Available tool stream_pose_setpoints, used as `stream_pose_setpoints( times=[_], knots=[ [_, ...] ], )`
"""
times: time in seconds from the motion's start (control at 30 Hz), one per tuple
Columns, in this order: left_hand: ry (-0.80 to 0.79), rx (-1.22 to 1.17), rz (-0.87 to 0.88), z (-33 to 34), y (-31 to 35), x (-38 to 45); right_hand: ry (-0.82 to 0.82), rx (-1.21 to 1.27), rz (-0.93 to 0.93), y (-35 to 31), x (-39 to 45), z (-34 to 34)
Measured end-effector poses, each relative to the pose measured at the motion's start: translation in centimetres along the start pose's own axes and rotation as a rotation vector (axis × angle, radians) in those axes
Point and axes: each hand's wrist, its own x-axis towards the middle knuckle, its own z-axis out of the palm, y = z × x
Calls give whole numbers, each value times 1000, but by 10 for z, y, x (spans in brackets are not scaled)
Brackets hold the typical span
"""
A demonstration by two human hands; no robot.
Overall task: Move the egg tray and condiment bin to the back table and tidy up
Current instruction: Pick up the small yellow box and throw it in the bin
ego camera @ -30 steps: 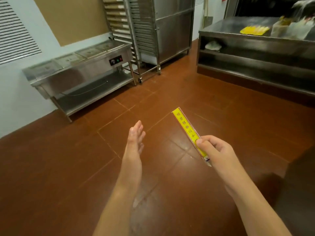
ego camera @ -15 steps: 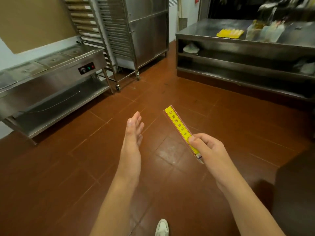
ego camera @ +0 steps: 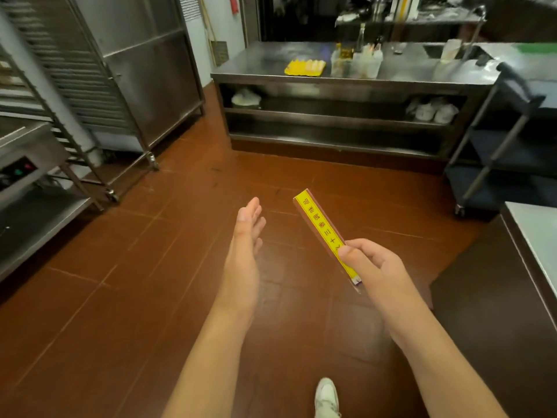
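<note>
Obs., left to right: wheeled tray rack [ego camera: 75,95] stands at far left on the red tile floor [ego camera: 150,267]. Left hand [ego camera: 245,236] held out over the floor, fingers straight and together, palm turned inward, carrying nothing. Right hand [ego camera: 370,267] has its grip clamped on the lower end of a narrow yellow box [ego camera: 324,233] with red characters, thumb on top, the box angled up and away. White shoe [ego camera: 327,398] at bottom edge, so the person appears mid-stride. Ahead, the steel table [ego camera: 256,66] already carries the yellow egg tray [ego camera: 305,67] and, just to its right, the clear condiment bin [ego camera: 358,63] with bottles; the two sit near each other, contact not resolvable. Dark cart [ego camera: 509,140] at far right. Judgement: both main items look delivered; the step in hand is the tidy-up, bringing the box across. Next move calls for closing the gap to the table and setting the box on bare steel, probably beside the bin.
</note>
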Motion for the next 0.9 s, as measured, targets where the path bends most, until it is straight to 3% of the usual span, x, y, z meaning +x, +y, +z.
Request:
stream_pose_setpoints(
  times=[0.33,0.63,0.9],
  knots=[
    [33,58,36,36,23,121,-27,29,-67,-35,142,-22],
    [79,57,21,15,16,231,-100,41,0,-29,246,25],
    [12,20,71,-12,23,357,-25,-16,-54,-64,350,64]
  ],
)
